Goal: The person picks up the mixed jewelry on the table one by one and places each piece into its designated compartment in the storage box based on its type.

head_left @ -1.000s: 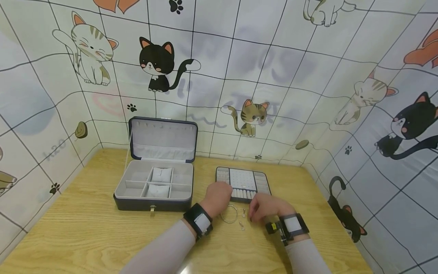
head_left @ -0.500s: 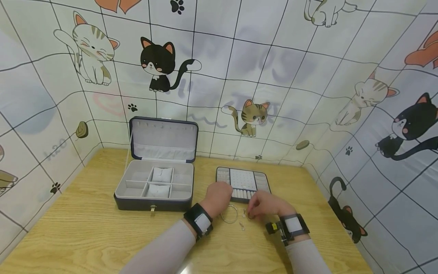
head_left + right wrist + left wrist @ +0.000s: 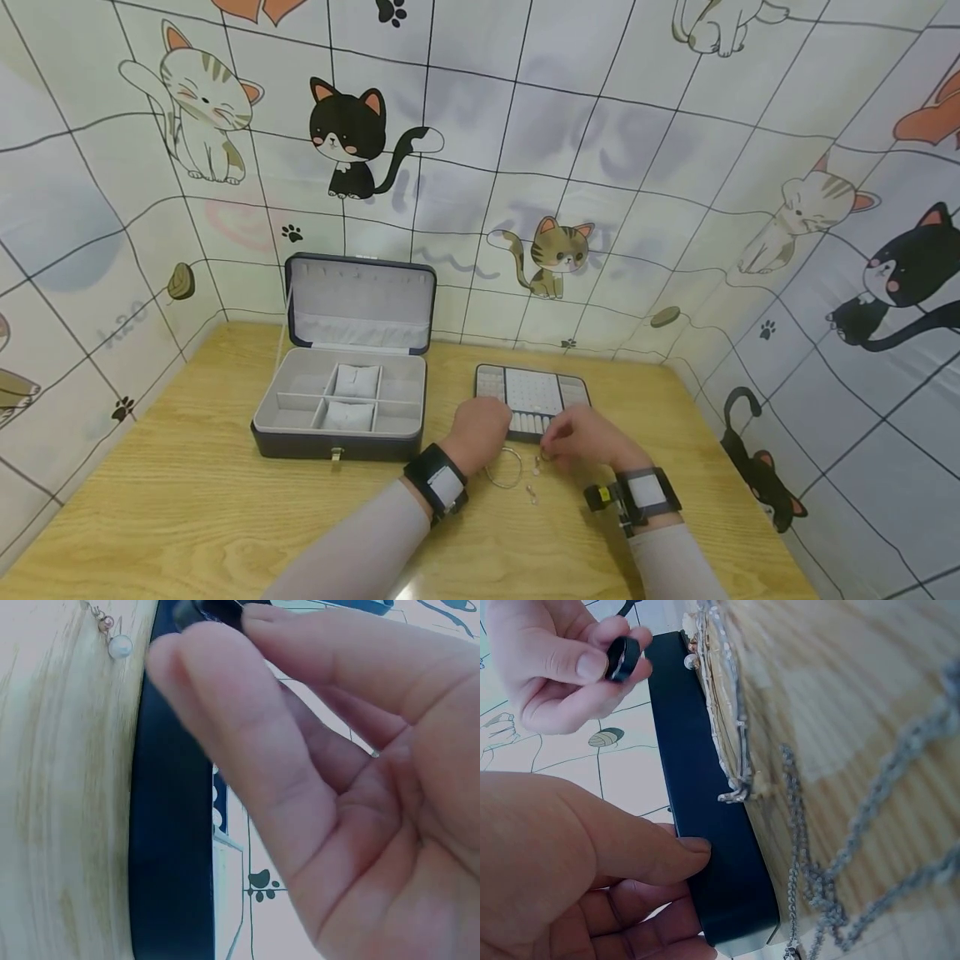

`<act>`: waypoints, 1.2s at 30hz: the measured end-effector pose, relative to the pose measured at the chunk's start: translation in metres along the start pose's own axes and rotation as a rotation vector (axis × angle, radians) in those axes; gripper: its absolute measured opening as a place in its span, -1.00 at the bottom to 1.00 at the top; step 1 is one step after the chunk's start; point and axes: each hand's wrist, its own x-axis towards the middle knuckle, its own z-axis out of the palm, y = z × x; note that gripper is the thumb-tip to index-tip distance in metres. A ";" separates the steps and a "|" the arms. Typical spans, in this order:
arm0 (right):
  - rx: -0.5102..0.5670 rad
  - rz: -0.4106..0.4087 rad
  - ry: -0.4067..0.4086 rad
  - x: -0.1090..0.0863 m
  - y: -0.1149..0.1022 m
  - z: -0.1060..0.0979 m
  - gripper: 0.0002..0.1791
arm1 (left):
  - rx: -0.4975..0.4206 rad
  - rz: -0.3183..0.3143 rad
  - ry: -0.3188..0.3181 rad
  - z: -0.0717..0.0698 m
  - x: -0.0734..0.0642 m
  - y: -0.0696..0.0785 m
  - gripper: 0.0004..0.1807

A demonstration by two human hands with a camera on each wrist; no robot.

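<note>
My right hand [image 3: 588, 437] pinches a black ring [image 3: 622, 660] between thumb and fingertips, raised just in front of the jewelry tray [image 3: 528, 437]. My left hand [image 3: 478, 433] holds the tray's left front corner, its thumb on the dark side wall [image 3: 727, 885] in the left wrist view. White ring rolls and small compartments show in the tray, partly covered by both hands. On the table before it lie a thin silver bangle [image 3: 520, 477] and two small drop earrings, one earring [image 3: 118, 646] showing a pearl. A silver chain [image 3: 855, 832] lies near my left hand.
To the left stands an open dark jewelry box [image 3: 337, 447] with grey compartments, two white cushions [image 3: 351, 416] and its lid [image 3: 360, 304] raised. A cat-printed curtain [image 3: 465, 150] encloses the back and sides of the wooden table [image 3: 172, 500].
My right hand has lifted the ring from the table and moved it slightly up and left, toward the tray. My left hand stays at the tray's corner.
</note>
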 end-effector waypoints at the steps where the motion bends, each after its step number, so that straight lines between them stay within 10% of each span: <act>1: 0.000 -0.003 0.016 0.000 0.000 0.000 -0.91 | 0.000 0.001 0.003 0.000 0.000 0.000 -0.95; 36: -0.013 0.170 0.480 0.005 -0.002 0.003 -0.90 | -0.013 -0.008 -0.004 -0.001 -0.001 0.000 -0.96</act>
